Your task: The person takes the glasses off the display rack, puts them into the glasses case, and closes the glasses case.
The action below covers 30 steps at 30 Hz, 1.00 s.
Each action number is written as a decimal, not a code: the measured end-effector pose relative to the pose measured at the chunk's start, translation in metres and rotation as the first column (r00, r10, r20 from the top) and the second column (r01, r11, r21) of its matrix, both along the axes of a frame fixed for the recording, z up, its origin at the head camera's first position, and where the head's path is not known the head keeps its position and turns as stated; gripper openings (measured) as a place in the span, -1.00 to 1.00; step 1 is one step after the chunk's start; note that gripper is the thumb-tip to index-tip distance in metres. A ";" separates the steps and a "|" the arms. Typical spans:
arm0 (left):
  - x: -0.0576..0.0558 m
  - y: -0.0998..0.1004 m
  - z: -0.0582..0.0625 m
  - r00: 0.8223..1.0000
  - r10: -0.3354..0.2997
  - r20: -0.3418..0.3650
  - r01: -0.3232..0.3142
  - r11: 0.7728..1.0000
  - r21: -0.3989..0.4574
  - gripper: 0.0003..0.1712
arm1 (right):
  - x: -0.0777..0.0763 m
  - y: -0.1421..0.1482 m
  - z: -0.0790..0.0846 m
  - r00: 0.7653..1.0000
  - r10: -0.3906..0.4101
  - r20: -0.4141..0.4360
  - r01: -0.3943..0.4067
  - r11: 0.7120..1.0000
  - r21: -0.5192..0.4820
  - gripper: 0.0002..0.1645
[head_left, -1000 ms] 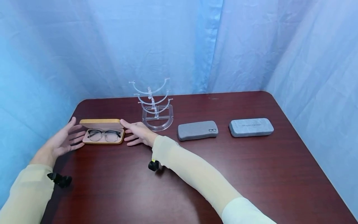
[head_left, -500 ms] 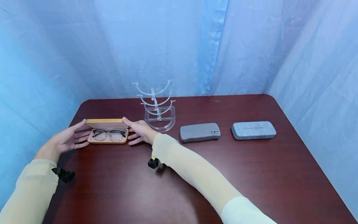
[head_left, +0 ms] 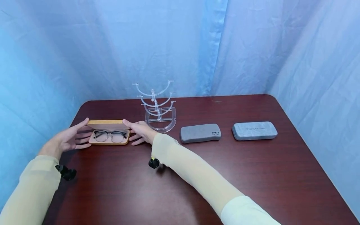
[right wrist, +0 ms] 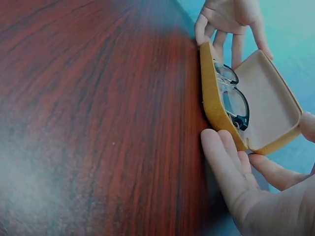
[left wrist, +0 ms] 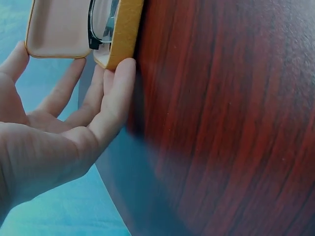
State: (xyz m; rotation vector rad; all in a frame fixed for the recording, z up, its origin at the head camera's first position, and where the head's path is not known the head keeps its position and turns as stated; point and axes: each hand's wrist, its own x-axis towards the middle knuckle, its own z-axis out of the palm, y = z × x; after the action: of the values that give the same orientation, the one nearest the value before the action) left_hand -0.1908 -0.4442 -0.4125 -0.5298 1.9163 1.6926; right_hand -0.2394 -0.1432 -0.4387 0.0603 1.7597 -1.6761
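Observation:
A yellow glasses case (head_left: 109,143) stands with its lid raised at the left of the table. Black-framed eyeglasses (head_left: 110,136) lie folded inside on the pale lining. At the case's left end is my left hand (head_left: 68,139), its thumb at the lid's corner and its fairly straight fingers touching the base. My right hand (head_left: 142,131) is at the opposite end, thumb on the lid's right corner. In the right wrist view, its extended fingers (right wrist: 224,164) touch the end of the base.
Behind the case, to its right, stands a clear plastic glasses stand (head_left: 160,120) with three curved arms. Two closed glasses cases, one grey (head_left: 201,133) and one blue-grey (head_left: 254,131), lie farther right on the dark red table (head_left: 197,175). Blue curtains (head_left: 180,47) surround it.
My left hand has come in against the case, its thumb now at the lid's left corner. My right hand stays at the right end. The head view has shifted slightly.

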 end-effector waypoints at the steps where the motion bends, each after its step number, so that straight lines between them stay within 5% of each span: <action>1: 0.001 -0.001 -0.001 1.000 -0.002 -0.004 0.002 1.000 0.003 0.17 | 0.000 0.000 0.000 1.000 0.007 -0.005 -0.007 1.000 0.001 -0.10; 8: 0.010 -0.003 -0.006 0.999 0.009 -0.043 -0.008 1.000 0.010 0.14 | 0.004 0.000 0.000 0.997 0.061 -0.042 -0.062 0.998 -0.021 -0.06; 30: 0.013 0.001 -0.011 0.994 0.059 -0.086 -0.050 0.993 0.104 0.11 | 0.000 0.010 -0.005 0.997 0.078 -0.017 -0.079 0.995 -0.065 -0.24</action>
State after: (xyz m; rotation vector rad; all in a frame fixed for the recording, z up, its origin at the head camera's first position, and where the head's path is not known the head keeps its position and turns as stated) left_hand -0.1776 -0.4430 -0.4236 -0.4790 1.8806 1.8668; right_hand -0.2396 -0.1335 -0.4435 -0.0500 1.6938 -1.6803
